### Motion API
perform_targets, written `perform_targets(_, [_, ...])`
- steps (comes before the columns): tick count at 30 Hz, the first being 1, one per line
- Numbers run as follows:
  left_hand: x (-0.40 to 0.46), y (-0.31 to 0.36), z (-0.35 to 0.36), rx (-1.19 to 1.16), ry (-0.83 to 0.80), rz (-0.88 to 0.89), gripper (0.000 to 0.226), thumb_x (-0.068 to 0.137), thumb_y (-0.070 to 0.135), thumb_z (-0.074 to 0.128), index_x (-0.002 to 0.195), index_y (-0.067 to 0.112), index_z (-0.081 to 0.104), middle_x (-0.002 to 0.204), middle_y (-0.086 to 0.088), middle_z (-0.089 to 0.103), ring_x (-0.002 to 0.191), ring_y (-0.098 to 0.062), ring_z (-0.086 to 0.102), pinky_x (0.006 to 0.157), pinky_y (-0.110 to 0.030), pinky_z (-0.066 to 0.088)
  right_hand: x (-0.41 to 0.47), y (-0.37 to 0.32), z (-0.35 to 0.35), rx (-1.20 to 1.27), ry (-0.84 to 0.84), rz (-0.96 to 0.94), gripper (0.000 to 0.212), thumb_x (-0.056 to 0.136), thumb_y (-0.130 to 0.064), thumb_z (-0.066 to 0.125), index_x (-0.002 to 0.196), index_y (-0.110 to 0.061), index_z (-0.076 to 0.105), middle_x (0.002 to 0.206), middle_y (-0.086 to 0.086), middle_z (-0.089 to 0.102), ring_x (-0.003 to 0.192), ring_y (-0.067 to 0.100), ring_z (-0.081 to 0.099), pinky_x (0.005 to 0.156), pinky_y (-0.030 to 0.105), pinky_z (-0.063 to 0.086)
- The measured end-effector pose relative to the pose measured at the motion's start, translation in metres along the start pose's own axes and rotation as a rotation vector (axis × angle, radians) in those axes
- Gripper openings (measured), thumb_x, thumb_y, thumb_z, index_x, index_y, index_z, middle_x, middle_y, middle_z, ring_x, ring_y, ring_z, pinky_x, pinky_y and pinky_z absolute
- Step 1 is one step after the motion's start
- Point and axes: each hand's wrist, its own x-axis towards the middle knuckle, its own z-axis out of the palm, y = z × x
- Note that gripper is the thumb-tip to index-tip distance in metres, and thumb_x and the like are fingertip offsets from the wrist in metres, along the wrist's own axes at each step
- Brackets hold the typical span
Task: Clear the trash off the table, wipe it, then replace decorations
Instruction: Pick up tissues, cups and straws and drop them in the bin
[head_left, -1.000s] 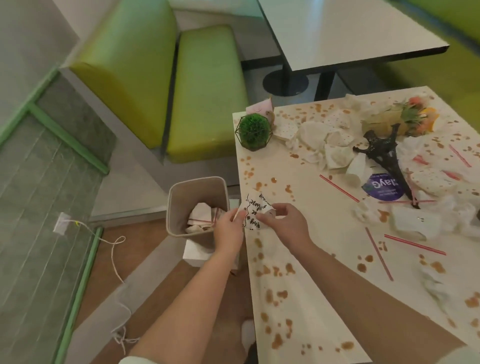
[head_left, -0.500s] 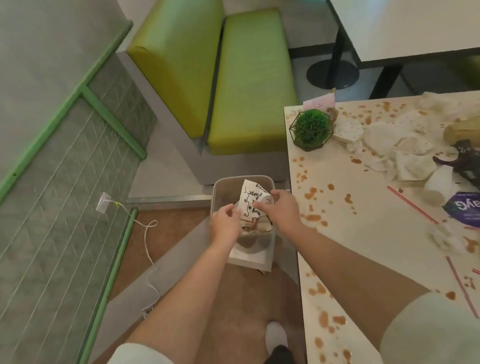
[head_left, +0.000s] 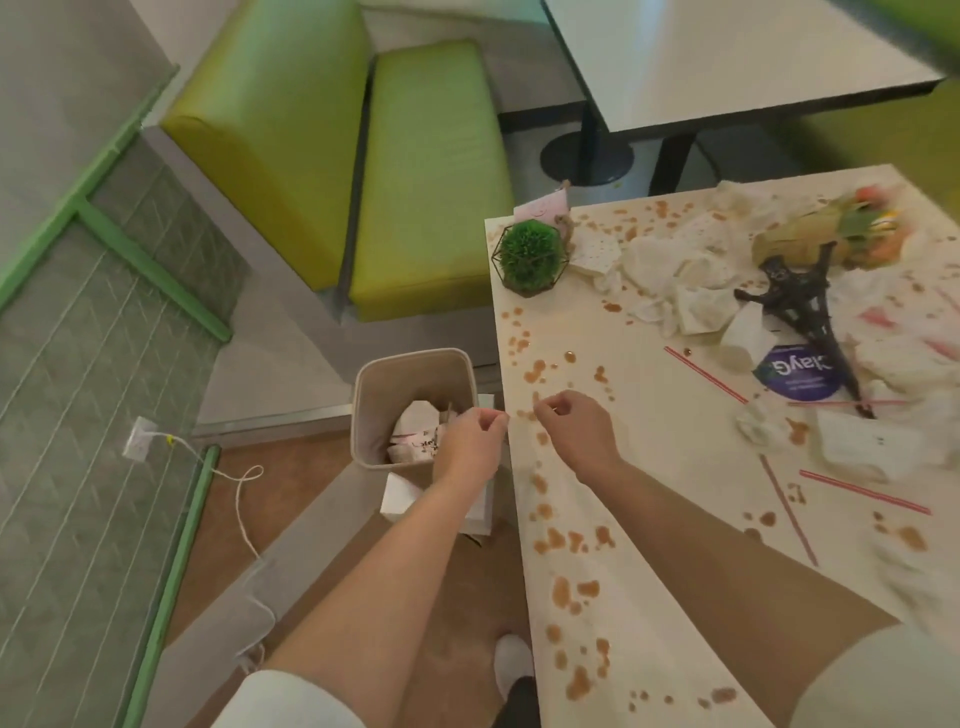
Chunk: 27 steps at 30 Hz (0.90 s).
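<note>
We look down over a cream table (head_left: 649, 467) spattered with brown drips; its right side is blurred and cut off. Our left hand (head_left: 470, 449) hovers above a beige, square-mouthed plastic bin (head_left: 374, 395) on the floor beside the table edge, fingers loosely curled, holding nothing. Our right hand (head_left: 574, 428) hangs over the table edge, likewise empty and relaxed. Inside the bin lies crumpled white paper (head_left: 415, 436), its black scribbles too small to read. On the table sit soft crumpled tissues (head_left: 680, 280), thin red straws (head_left: 706, 376), a spiky green ball plant (head_left: 530, 254) in a wire frame, and a black tower model (head_left: 805, 301) lying flat.
</note>
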Motion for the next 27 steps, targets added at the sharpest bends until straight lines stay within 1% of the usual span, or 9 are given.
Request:
perform_targets(3, [-0.018,0.029,0.030,0.010,-0.049,0.042,0.026,0.099,0.042,0.048,0.109,0.023,0.063,0.106,0.004,0.066,0.095,-0.016,0.060,0.077,-0.031,0.047,-0.012,0.023,-0.038,0.045,0.056,0.033,0.015,0.093,-0.026,0.058,0.098,-0.016,0.068,0.092,-0.007,0.065,0.074,0.001,0.056,0.055,0.015,0.035])
perform_targets(6, [-0.036,0.052,0.063,0.033,-0.105,0.094,0.024,0.099,0.040,0.048,0.109,0.024,0.064,0.101,0.005,0.065,0.094,-0.018,0.060,0.079,-0.031,0.049,-0.026,0.048,-0.075,0.094,0.120,0.068,0.015,0.091,-0.025,0.059,0.097,-0.015,0.068,0.092,-0.005,0.068,0.074,0.003,0.058,0.056,0.016,0.038])
perform_targets(11, [-0.071,0.080,0.118,0.051,-0.185,0.156,0.022,0.098,0.040,0.048,0.107,0.026,0.063,0.101,0.012,0.063,0.091,-0.010,0.058,0.077,-0.028,0.044,-0.047,0.095,-0.131,0.063,0.216,0.131,0.014,0.092,-0.028,0.059,0.094,-0.016,0.067,0.090,-0.005,0.068,0.071,0.010,0.060,0.053,0.021,0.041])
perform_targets(15, [-0.094,0.092,0.155,0.078,-0.243,0.187,0.020,0.099,0.039,0.049,0.104,0.026,0.063,0.099,0.011,0.065,0.086,-0.009,0.060,0.080,-0.028,0.048,-0.062,0.132,-0.167,0.063,0.250,0.188,0.025,0.096,-0.032,0.056,0.091,-0.010,0.068,0.086,0.002,0.070,0.069,0.017,0.063,0.062,0.035,0.054])
perform_targets(19, [-0.107,0.097,0.181,0.112,-0.276,0.186,0.020,0.098,0.040,0.050,0.102,0.026,0.063,0.098,0.010,0.065,0.089,-0.012,0.061,0.080,-0.029,0.048,-0.070,0.165,-0.193,-0.086,0.265,0.251,0.025,0.097,-0.030,0.056,0.090,-0.009,0.068,0.088,0.003,0.070,0.067,0.015,0.061,0.049,0.026,0.044])
perform_targets(21, [-0.113,0.098,0.190,0.123,-0.295,0.180,0.021,0.098,0.040,0.050,0.105,0.024,0.064,0.099,0.011,0.063,0.091,-0.010,0.058,0.079,-0.027,0.045,-0.073,0.176,-0.202,-0.148,0.253,0.280,0.015,0.094,-0.027,0.059,0.089,-0.014,0.065,0.081,-0.002,0.064,0.063,0.015,0.058,0.046,0.025,0.043])
perform_targets(23, [-0.119,0.098,0.199,0.131,-0.309,0.174,0.024,0.099,0.040,0.049,0.109,0.024,0.064,0.102,0.012,0.062,0.092,-0.009,0.056,0.078,-0.025,0.043,-0.073,0.182,-0.207,-0.204,0.209,0.311,0.012,0.092,-0.023,0.063,0.083,-0.015,0.064,0.074,-0.003,0.061,0.060,0.017,0.060,0.050,0.028,0.049])
perform_targets(25, [-0.123,0.097,0.205,0.140,-0.314,0.172,0.024,0.099,0.040,0.049,0.110,0.025,0.064,0.102,0.013,0.061,0.090,-0.006,0.055,0.075,-0.024,0.041,-0.072,0.187,-0.209,-0.254,0.168,0.343,0.017,0.091,-0.020,0.064,0.078,-0.009,0.068,0.072,0.006,0.067,0.056,0.022,0.061,0.054,0.031,0.051])
perform_targets(27, [-0.125,0.096,0.211,0.142,-0.309,0.165,0.023,0.098,0.040,0.049,0.108,0.026,0.064,0.101,0.014,0.061,0.087,-0.005,0.056,0.071,-0.022,0.041,-0.070,0.193,-0.208,-0.296,0.155,0.362,0.026,0.089,-0.017,0.063,0.065,-0.008,0.064,0.057,0.006,0.060,0.047,0.021,0.056,0.048,0.027,0.046])
